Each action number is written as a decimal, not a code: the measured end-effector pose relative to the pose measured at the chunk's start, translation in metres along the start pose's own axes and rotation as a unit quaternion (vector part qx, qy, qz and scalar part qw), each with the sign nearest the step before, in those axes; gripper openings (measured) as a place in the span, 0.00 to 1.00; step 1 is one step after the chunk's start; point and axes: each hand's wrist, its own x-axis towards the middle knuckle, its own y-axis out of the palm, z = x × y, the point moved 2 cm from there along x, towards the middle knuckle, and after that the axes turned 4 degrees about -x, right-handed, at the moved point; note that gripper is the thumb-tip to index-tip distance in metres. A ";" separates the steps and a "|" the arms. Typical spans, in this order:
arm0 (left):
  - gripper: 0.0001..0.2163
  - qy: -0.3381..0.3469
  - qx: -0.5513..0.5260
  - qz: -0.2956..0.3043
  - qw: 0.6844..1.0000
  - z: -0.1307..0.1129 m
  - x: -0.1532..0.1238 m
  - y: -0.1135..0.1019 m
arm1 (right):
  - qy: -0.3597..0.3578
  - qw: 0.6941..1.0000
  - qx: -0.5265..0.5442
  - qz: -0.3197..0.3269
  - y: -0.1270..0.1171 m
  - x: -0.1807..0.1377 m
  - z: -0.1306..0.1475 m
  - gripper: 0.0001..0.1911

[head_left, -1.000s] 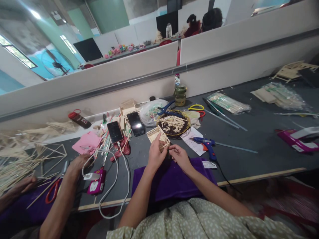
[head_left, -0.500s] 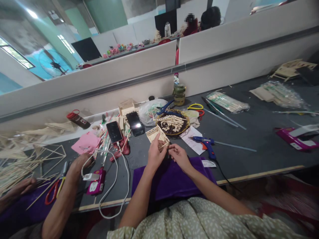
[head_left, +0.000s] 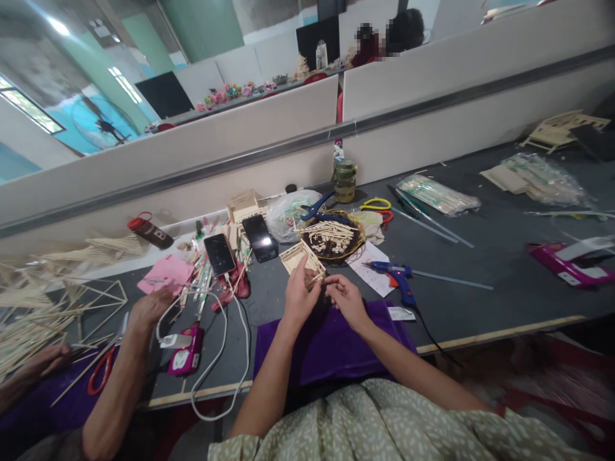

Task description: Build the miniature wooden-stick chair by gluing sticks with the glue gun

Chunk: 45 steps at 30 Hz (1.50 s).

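A small box-like frame of thin wooden sticks (head_left: 294, 257) is held in my left hand (head_left: 300, 296), thumb on its near side. My right hand (head_left: 344, 299) is close beside the frame's near corner, its fingers pinched together; whatever sits between the fingertips is too small to make out. Under both hands lies a purple cloth (head_left: 331, 355). Just beyond the frame, a round basket (head_left: 362, 240) holds many short sticks. To the right of my right hand rests a blue glue gun (head_left: 406, 282) with a clear glue stick in its back, on the paper's edge.
At left, a co-worker's hand (head_left: 152, 307) reaches over pink paper (head_left: 166, 272). A white cable (head_left: 223, 371) loops from a pink power strip (head_left: 192, 352) to a phone (head_left: 220, 255). Scissors (head_left: 377, 205), a jar (head_left: 344, 182) and bagged sticks (head_left: 439, 195) stand farther back.
My hands and the stick frame stay almost in place. The co-worker's hand at left has shifted slightly up and left, over the pink paper.
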 end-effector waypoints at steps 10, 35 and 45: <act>0.33 -0.010 -0.012 -0.005 1.000 -0.001 -0.001 0.002 | -0.020 1.000 0.012 0.013 0.001 -0.003 0.011 0.16; 0.34 -0.026 -0.033 -0.018 0.999 0.004 -0.004 0.004 | -0.056 0.998 -0.011 0.010 -0.001 -0.006 0.008 0.17; 0.33 -0.033 -0.038 -0.021 0.999 0.005 -0.005 0.005 | -0.055 0.998 -0.013 0.009 0.000 -0.007 0.009 0.18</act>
